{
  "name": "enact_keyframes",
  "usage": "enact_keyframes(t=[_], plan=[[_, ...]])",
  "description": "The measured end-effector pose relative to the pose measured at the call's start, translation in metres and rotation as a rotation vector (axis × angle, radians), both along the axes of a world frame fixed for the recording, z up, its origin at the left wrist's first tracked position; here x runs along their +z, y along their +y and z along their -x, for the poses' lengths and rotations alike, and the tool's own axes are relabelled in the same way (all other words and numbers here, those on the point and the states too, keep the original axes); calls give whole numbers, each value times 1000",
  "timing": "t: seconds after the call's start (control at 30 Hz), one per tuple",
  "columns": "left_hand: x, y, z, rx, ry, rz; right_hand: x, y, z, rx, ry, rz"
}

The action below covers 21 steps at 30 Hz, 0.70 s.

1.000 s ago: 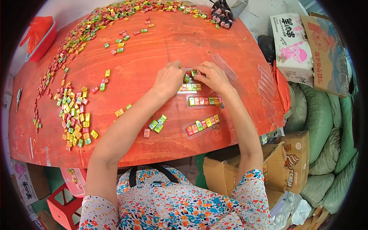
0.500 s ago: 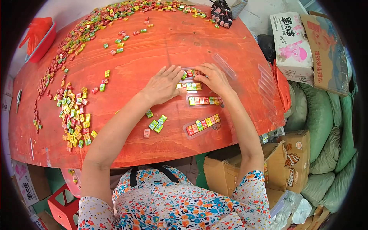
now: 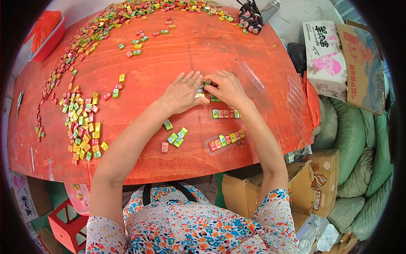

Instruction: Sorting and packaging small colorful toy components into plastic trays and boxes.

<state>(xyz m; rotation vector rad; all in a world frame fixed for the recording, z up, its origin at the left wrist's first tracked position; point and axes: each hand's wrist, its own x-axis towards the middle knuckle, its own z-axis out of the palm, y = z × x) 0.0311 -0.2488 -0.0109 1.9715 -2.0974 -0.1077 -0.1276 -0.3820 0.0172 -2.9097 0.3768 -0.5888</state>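
My left hand (image 3: 181,92) lies flat with fingers stretched out, its thumb against the left end of a row of small coloured boxes (image 3: 215,98). Close beside it, my right hand (image 3: 228,88) bends its fingers over a small greenish box (image 3: 207,83) at the row behind. Both hands partly cover these two rows. Nearer me is another row of boxes (image 3: 226,113), and below it a slanted row (image 3: 227,140) fills a clear plastic tray (image 3: 220,151). Several loose green boxes (image 3: 175,138) and a pink one (image 3: 164,147) lie below my left forearm.
A heap of boxes (image 3: 101,31) curves along the red table's (image 3: 144,97) far left edge, and a smaller pile (image 3: 84,127) lies at left. Clear plastic trays (image 3: 252,77) are at right. A red basin (image 3: 48,44) stands far left, cartons (image 3: 325,63) and green sacks (image 3: 357,131) right.
My right hand has shifted left, closer to my left hand, and its fingers have drawn in over the row. My left hand stays nearly in place. The view has shifted slightly.
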Motion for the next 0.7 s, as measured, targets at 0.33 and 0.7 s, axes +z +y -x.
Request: enact_keyframes(t=[0.33,0.7], plan=[[7,-4,3,-109,-9,-5,4,-17,14,-124,-115,-429],[14,-5,1,-132,107,-46,-9,-10,4,-33,-77,-58]])
